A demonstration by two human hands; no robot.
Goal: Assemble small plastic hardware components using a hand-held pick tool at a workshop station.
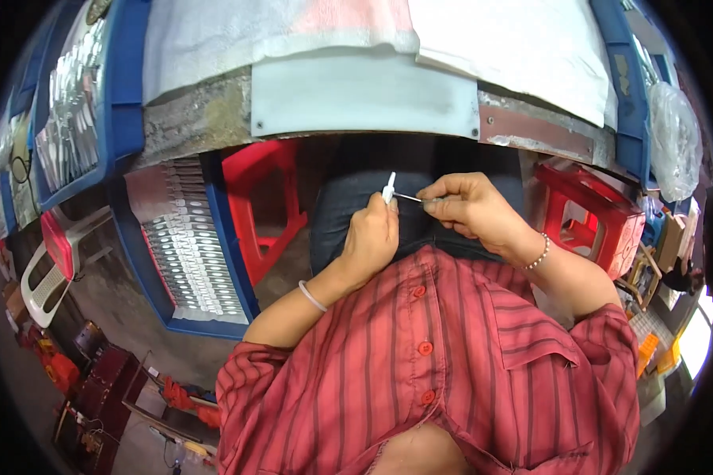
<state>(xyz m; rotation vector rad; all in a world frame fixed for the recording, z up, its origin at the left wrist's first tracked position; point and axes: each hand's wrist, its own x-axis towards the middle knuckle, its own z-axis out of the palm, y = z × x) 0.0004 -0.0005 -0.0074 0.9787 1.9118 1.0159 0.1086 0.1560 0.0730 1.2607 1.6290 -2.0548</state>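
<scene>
Above my lap, my left hand [375, 239] is closed round a small white tube with a narrow pointed nozzle [389, 187]. The nozzle points up and away from me; the rest of the tube is hidden in my fingers. My right hand [477, 207] pinches a thin metal pin [407, 197] between thumb and fingertips. The pin lies nearly level and reaches left to the base of the nozzle. Whether it touches or goes in, I cannot tell.
A worn workbench edge with a pale plate [364, 95] and white cloth [515, 47] lies ahead. Blue crates of shiny metal pieces stand left, one lower crate [249, 305] beside my left arm. Red plastic stools [293, 190] are under the bench; a clear plastic bag [673, 142] hangs right.
</scene>
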